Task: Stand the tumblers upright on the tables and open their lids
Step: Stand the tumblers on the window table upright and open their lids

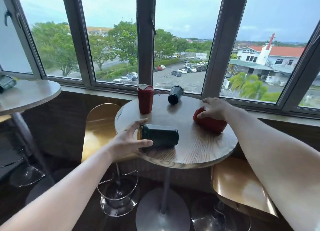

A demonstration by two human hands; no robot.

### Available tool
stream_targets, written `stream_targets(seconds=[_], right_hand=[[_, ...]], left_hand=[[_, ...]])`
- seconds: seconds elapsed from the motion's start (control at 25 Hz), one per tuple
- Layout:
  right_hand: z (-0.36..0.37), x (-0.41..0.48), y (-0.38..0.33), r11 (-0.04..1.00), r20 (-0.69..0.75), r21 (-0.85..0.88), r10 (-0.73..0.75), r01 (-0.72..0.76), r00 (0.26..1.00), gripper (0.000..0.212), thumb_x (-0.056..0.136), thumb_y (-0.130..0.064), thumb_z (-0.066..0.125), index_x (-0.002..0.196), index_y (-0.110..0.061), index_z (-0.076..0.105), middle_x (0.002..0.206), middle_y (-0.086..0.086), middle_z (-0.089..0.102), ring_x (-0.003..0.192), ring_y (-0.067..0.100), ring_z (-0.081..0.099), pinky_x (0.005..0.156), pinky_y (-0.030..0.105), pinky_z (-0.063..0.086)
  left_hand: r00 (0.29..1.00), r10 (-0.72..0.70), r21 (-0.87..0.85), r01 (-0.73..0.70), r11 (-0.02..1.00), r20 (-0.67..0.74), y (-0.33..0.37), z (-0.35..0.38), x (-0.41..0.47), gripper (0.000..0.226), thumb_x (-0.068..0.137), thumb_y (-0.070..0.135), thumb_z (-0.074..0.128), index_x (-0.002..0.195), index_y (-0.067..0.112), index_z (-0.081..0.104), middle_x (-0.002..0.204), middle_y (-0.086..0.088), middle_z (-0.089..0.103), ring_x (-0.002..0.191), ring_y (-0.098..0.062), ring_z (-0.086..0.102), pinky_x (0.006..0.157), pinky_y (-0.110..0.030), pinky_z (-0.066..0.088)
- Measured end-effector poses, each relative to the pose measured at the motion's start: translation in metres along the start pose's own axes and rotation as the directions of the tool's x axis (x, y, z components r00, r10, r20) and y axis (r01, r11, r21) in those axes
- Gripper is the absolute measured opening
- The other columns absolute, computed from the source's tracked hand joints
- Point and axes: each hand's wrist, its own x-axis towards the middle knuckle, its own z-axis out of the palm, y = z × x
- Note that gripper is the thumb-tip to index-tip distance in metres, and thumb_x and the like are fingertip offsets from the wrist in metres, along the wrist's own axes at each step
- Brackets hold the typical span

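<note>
- Round wood-grain desk (199, 149) by the window, city view beyond.
- Left hand (129, 140) spread, cupping the lid end of a dark green tumbler (160, 137) lying sideways.
- Right hand (213, 108) spread over a toppled red tumbler (212, 121), grip seemingly loose.
- Another red tumbler (145, 99) stands upright.

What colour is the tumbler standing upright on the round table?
Dark red tumbler, seen in the head view.

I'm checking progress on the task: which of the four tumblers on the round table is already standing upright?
The red tumbler at the table's far left, lid flap raised. The other three lie on their sides.
</note>
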Motion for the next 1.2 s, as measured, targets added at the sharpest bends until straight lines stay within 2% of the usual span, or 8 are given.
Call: stream_targets(seconds=[0.12,0.28,0.4,0.52,0.64,0.76,1.0,1.2], right_hand=[[0.003,0.031,0.008,0.996,0.076,-0.009,0.092,-0.091,0.993,0.118,0.061,-0.061,0.086,0.159,-0.026,0.029,0.164,0.006,0.038,0.148,0.033,0.038,0.119,0.047,0.035],[0.014,0.079,0.028,0.990,0.145,0.039,0.132,-0.139,0.981,0.135,0.038,-0.063,0.085,0.157,-0.029,0.031,0.159,0.007,0.044,0.142,0.034,0.045,0.116,0.052,0.039],[0.015,0.084,0.025,0.986,0.204,0.077,0.131,-0.150,0.970,0.124,0.045,-0.053,0.088,0.155,-0.028,0.036,0.155,0.008,0.048,0.137,0.035,0.051,0.111,0.054,0.045],[0.013,0.081,0.021,0.983,0.241,0.078,0.144,-0.167,0.960,0.089,0.079,-0.029,0.083,0.155,-0.021,0.038,0.153,0.013,0.049,0.135,0.038,0.053,0.109,0.056,0.047],[0.009,0.085,0.026,0.989,0.281,0.070,0.109,-0.134,0.953,0.077,0.086,-0.025,0.077,0.153,-0.018,0.040,0.152,0.013,0.048,0.131,0.038,0.054,0.103,0.055,0.051],[0.005,0.087,0.032,0.995,0.308,0.056,0.059,-0.080,0.950,0.068,0.086,-0.030,0.076,0.146,-0.019,0.048,0.144,0.010,0.052,0.123,0.033,0.057,0.093,0.051,0.056],[0.013,0.083,0.046,0.987,0.249,0.141,0.039,-0.076,0.968,0.078,0.066,-0.050,0.083,0.137,-0.032,0.056,0.132,0.003,0.061,0.117,0.026,0.061,0.102,0.042,0.052],[0.022,0.088,0.056,0.973,0.246,0.215,0.029,-0.083,0.969,0.081,0.056,-0.056,0.085,0.130,-0.036,0.059,0.127,0.000,0.064,0.115,0.024,0.063,0.100,0.043,0.054]], left_hand=[[0.996,0.079,-0.040,-0.077,0.996,0.042,-0.016,-0.002,0.007,0.095,0.064,0.056,0.086,0.149,0.048,0.042,0.151,0.011,0.055,0.139,-0.005,0.048,0.120,-0.043,0.037],[0.990,0.135,-0.065,-0.132,0.989,0.037,-0.029,-0.001,0.014,0.096,0.068,0.027,0.091,0.149,0.047,0.044,0.145,0.010,0.058,0.137,-0.007,0.052,0.118,-0.041,0.042],[0.986,0.167,-0.053,-0.166,0.985,0.010,-0.025,0.000,0.020,0.092,0.068,0.024,0.090,0.149,0.041,0.048,0.140,0.010,0.062,0.132,-0.005,0.056,0.116,-0.037,0.044],[0.987,0.130,-0.081,-0.138,0.987,-0.096,-0.001,-0.004,0.039,0.086,0.066,0.039,0.086,0.144,0.036,0.053,0.127,0.011,0.067,0.119,-0.004,0.064,0.107,-0.034,0.053],[0.967,0.096,0.045,-0.088,0.995,-0.238,0.031,-0.010,0.081,0.085,0.063,0.056,0.083,0.142,0.037,0.056,0.123,0.009,0.068,0.110,-0.011,0.064,0.091,-0.028,0.053],[0.971,0.098,0.101,-0.078,0.992,-0.217,0.059,-0.008,0.127,0.084,0.070,0.047,0.088,0.145,0.023,0.058,0.128,0.000,0.069,0.110,-0.015,0.063,0.091,-0.026,0.050],[0.986,0.088,0.233,-0.054,0.971,-0.138,0.078,0.010,0.181,0.086,0.071,0.049,0.088,0.146,0.017,0.059,0.137,-0.006,0.067,0.124,-0.021,0.060,0.094,-0.024,0.040],[0.983,0.118,0.262,-0.078,0.962,-0.139,0.071,0.016,0.193,0.091,0.069,0.065,0.082,0.142,0.015,0.062,0.133,-0.005,0.070,0.119,-0.019,0.061,0.096,-0.029,0.044]])
